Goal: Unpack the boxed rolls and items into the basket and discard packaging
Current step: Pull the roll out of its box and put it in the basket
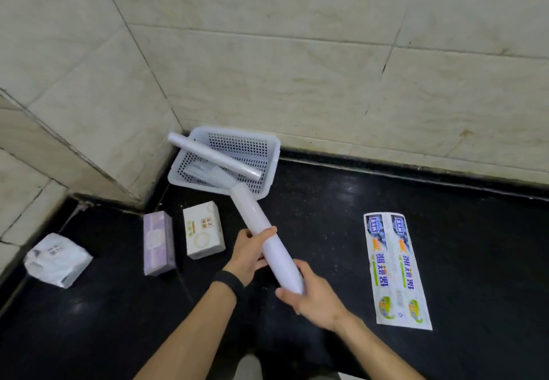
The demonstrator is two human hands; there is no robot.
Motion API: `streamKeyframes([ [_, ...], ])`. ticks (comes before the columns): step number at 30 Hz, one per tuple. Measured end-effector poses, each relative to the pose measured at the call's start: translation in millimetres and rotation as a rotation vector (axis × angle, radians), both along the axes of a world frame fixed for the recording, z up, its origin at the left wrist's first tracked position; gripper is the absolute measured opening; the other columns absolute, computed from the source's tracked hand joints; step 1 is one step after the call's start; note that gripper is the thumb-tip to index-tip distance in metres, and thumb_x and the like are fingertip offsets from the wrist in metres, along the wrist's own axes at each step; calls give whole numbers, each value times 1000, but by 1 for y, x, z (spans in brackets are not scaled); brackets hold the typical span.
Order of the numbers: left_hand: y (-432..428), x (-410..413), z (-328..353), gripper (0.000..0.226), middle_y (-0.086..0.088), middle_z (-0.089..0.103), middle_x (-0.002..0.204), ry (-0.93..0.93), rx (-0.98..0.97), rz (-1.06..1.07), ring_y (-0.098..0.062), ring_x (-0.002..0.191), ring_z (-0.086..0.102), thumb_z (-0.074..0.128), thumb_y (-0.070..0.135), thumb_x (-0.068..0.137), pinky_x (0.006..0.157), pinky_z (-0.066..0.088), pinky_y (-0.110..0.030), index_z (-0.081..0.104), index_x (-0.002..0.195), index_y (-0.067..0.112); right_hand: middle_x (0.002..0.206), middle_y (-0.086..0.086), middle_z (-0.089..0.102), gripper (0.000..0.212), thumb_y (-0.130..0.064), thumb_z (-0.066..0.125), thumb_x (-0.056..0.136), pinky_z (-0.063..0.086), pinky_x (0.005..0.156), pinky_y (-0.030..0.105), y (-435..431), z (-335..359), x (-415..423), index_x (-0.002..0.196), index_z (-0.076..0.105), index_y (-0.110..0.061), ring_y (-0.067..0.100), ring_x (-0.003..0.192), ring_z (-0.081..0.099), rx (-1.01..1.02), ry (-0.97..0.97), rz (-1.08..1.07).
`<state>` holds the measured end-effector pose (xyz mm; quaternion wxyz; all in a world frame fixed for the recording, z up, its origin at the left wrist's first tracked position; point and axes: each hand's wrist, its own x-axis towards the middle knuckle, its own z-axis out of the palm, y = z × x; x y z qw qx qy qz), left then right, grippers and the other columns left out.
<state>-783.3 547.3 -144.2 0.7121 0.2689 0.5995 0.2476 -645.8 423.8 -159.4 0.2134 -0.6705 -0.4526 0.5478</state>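
Soft white packet (58,259): lay far left of the left hand (249,253) on the black bench (445,201). Purple box (158,243) and white box (203,229): stood just left of that hand. Basket (274,145): sat beyond both hands in the corner, one roll (214,157) propped across it. Long white roll (267,241): gripped by both hands, left closed round its middle, right hand (309,290) closed round its near end, far end over the basket's rim. Flattened printed carton (396,269): lay right of the right hand.
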Motion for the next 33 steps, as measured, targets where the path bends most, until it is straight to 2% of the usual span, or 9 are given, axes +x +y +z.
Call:
streamKeyframes([
  [2, 2, -7, 1, 63, -11, 59, 121, -22, -7, 43, -27, 107, 62, 76, 26, 83, 83, 57, -42, 40, 132, 12, 114, -6, 60, 71, -54, 68, 78, 51, 62, 21, 7, 2, -4, 138, 34, -39, 9, 76, 63, -14, 20, 8],
  [5, 11, -23, 3, 62, -10, 60, 122, -51, -23, 138, -27, 109, 61, 75, 30, 83, 83, 56, -44, 44, 133, 12, 114, -7, 59, 67, -53, 66, 78, 55, 67, 28, 16, 8, -5, 136, 35, -44, 12, 83, 64, -14, 0, 76],
  [7, 20, -38, 7, 59, -10, 60, 123, -49, 2, 220, -28, 110, 61, 73, 31, 84, 78, 56, -44, 46, 133, 13, 111, -7, 61, 63, -51, 67, 77, 56, 70, 30, 23, 13, -1, 133, 39, -47, 11, 79, 62, -10, -7, 132],
  [10, 31, -60, 12, 61, -13, 59, 125, -35, 48, 285, -32, 109, 61, 74, 33, 84, 74, 58, -46, 46, 134, 14, 109, -8, 62, 58, -45, 71, 77, 54, 68, 27, 33, 19, 3, 129, 44, -47, 8, 75, 61, 5, -29, 187],
  [13, 30, -69, 17, 59, -13, 59, 126, -45, 106, 302, -32, 109, 62, 75, 32, 85, 77, 59, -49, 46, 133, 14, 108, -7, 62, 58, -42, 72, 78, 56, 69, 27, 44, 22, 0, 129, 44, -41, 9, 79, 64, 23, -91, 231],
  [19, 26, -72, 24, 55, -10, 60, 121, -57, 144, 383, -30, 109, 63, 73, 24, 87, 80, 59, -50, 44, 134, 16, 112, -8, 60, 63, -63, 60, 77, 56, 82, 40, 70, 23, -26, 131, 39, -39, 14, 93, 63, 144, -260, 292],
  [23, 46, -82, 28, 49, -4, 61, 115, -18, 149, 380, -24, 103, 65, 70, 27, 89, 79, 59, -46, 43, 129, 16, 120, -9, 58, 60, -60, 58, 82, 53, 88, 40, 95, 23, -40, 135, 35, -41, 14, 101, 59, 231, -319, 307],
  [27, 79, -96, 29, 53, -4, 60, 118, -75, 172, 366, -25, 107, 64, 72, 27, 89, 74, 60, -41, 41, 130, 16, 117, -9, 57, 57, -57, 57, 85, 53, 85, 39, 125, 26, -53, 135, 34, -42, 15, 99, 59, 263, -354, 295],
  [33, 133, -114, 26, 55, -6, 63, 123, -87, 226, 247, -23, 104, 68, 73, 31, 87, 78, 60, -36, 45, 131, 16, 120, -9, 56, 56, -50, 59, 88, 53, 85, 38, 170, 27, -69, 138, 34, -41, 14, 100, 59, 281, -388, 235],
])
